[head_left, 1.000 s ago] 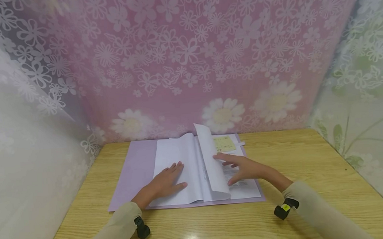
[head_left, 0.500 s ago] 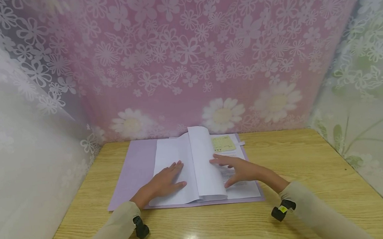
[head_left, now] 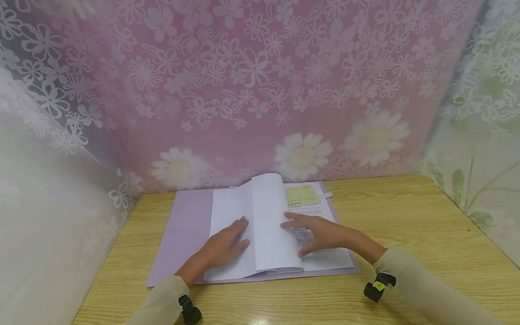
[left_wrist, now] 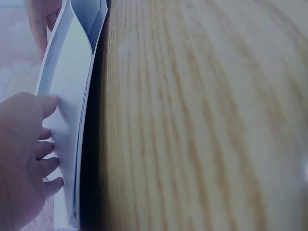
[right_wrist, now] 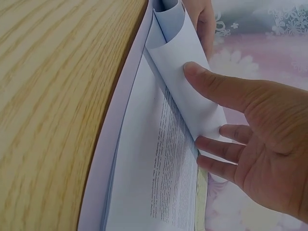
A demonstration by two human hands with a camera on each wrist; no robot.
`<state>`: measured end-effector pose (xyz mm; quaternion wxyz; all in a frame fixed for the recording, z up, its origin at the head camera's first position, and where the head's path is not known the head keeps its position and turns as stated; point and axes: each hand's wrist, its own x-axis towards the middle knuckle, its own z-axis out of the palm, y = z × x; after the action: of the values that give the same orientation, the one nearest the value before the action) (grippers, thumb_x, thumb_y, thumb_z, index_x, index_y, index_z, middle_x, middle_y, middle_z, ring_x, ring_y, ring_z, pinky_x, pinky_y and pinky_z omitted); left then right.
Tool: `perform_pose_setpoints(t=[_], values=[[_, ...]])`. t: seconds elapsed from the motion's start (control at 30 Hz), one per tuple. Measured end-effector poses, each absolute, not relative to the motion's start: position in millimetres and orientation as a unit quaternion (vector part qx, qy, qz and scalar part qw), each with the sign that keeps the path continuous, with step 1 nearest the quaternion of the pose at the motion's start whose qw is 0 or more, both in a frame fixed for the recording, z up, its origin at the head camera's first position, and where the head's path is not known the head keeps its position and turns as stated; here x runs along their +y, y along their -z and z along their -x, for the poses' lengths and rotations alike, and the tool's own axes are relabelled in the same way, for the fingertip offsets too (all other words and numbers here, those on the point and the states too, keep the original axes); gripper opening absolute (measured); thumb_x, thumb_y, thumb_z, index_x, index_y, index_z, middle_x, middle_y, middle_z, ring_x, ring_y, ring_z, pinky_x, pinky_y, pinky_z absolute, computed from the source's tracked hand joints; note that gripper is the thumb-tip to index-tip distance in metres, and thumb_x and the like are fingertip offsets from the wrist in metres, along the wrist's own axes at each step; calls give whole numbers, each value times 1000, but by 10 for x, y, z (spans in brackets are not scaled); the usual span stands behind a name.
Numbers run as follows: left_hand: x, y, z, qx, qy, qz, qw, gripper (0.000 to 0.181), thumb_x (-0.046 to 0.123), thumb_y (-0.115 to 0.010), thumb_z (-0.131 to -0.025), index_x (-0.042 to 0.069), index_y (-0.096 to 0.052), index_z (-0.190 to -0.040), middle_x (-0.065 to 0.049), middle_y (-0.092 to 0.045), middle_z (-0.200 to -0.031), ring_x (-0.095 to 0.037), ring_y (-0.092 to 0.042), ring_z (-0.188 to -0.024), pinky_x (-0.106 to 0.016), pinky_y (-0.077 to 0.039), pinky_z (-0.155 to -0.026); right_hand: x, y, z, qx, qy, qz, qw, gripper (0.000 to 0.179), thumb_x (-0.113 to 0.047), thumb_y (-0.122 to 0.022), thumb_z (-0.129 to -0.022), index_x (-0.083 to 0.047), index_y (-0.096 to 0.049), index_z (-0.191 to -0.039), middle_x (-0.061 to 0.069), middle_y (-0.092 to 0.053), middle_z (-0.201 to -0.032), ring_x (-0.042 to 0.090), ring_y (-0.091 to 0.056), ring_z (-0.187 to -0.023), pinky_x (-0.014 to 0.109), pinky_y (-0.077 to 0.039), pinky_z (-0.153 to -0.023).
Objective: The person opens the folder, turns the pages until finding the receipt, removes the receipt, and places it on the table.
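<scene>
A light purple folder lies spread on the table with white paper sheets inside. My left hand rests with outstretched fingers on the left-hand pages. One sheet curls over leftward in the middle, its blank side up. With spread fingers, my right hand touches the right side of this curled sheet; in the right wrist view the thumb and fingertips lie against it without pinching. Beneath, a printed page shows, bearing a yellow sticky note near its top.
The wooden table extends on both sides and in front of the folder. A pink flowered curtain hangs right behind the table, with pale flowered curtains at both sides. A small white tab sticks out from the folder's right edge.
The curled sheet, which stood up near the middle, has folded over to the left. My right hand has moved slightly left along with it. The left hand stays almost in place.
</scene>
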<state>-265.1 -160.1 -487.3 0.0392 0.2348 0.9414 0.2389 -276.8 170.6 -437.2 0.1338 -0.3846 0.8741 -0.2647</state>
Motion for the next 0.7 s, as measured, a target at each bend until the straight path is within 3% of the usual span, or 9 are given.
perform_pose_setpoints(t=[0.23, 0.7], values=[[-1595, 4846, 2642, 930, -283, -236, 13, 58, 37, -38, -111, 8, -31, -161, -10, -29, -167, -29, -31, -154, -48, -28, -126, 1644, 4398, 2795, 872, 251, 403, 119, 80, -34, -86, -82, -14, -51, -151, 16, -31, -167, 40, -31, -153, 57, -36, -118], [-1552, 4884, 2644, 938, -269, -217, -1, 65, 42, -45, -109, 10, -28, -162, -8, -24, -170, -26, -26, -156, -47, -28, -126, 1425, 4406, 2750, 872, 270, 394, 105, 77, -39, -84, -83, -19, -52, -150, 11, -33, -166, 33, -31, -154, 53, -34, -121]])
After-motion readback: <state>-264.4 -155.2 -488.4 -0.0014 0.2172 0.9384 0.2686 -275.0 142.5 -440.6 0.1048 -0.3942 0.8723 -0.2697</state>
